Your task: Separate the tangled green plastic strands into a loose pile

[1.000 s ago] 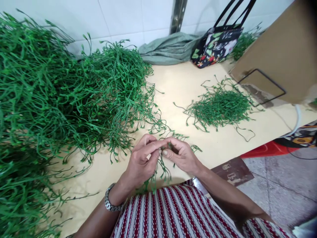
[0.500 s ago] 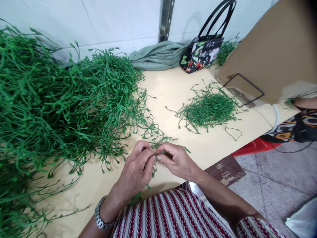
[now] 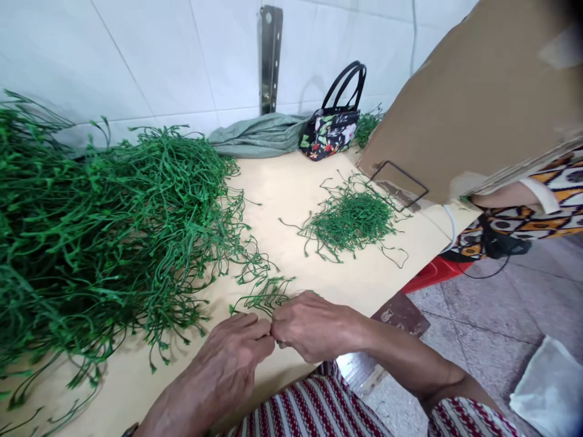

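My left hand (image 3: 237, 349) and my right hand (image 3: 312, 328) meet low over the table's front edge, with fingers closed and knuckles touching. Between them they pinch thin green stems; the fingers hide most of what is held. Just beyond my hands lies a small loose bunch of green stems (image 3: 266, 294), which look like artificial greenery with small budded tips. A big heap of the same stems (image 3: 150, 224) spreads over the left side. Farther right, a smaller pile of stems (image 3: 353, 218) rests on the table.
The pale table (image 3: 268, 188) runs back to a tiled wall. A floral handbag (image 3: 330, 133) and green cloth (image 3: 262, 135) sit at the back. A cardboard sheet (image 3: 455, 109) with a black wire frame (image 3: 403, 182) stands right; another person's arm (image 3: 505, 195) shows beyond it.
My hands have turned so that their backs face up, and the fingertips are now hidden. The camera view has shifted, moving the wall, bag and piles leftward and down in the picture.
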`<state>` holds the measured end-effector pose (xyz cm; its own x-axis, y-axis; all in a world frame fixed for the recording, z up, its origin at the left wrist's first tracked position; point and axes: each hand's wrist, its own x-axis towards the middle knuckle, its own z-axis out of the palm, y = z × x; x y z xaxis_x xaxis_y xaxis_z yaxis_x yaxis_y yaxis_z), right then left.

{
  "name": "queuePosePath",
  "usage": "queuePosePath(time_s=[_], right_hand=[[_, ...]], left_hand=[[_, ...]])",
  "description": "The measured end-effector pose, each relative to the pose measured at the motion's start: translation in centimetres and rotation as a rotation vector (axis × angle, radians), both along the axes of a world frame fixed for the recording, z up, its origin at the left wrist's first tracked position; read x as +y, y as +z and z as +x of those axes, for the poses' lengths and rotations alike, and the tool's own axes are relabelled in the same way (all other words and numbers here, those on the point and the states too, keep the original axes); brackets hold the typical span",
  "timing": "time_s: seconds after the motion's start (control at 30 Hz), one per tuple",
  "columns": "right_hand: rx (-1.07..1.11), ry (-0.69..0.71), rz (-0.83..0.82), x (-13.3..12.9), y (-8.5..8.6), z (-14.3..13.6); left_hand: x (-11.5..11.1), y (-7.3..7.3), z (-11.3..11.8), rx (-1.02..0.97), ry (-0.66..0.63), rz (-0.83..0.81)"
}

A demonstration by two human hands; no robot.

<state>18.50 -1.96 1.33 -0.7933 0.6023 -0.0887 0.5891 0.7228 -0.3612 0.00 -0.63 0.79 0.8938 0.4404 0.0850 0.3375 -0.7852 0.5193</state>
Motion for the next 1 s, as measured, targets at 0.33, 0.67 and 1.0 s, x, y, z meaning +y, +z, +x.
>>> queuePosePath(time_s=[0.33,0.67,1.0], right_hand=[[0.129,-0.827,0.563,4.1,0.3,11.3],[-0.028,-0.694,0.514,4.4,-1.5,10.7],[0.321,-0.303,0.167,2.3,-2.1,0.6]], left_hand=[[0.0,-0.3,-2.4,-0.345,0.213,-0.173],[-0.8,-1.2,-3.6,-0.517,0.345,-0.083],[-1.7,-1.0,-3.6,-0.549,0.307,0.017]])
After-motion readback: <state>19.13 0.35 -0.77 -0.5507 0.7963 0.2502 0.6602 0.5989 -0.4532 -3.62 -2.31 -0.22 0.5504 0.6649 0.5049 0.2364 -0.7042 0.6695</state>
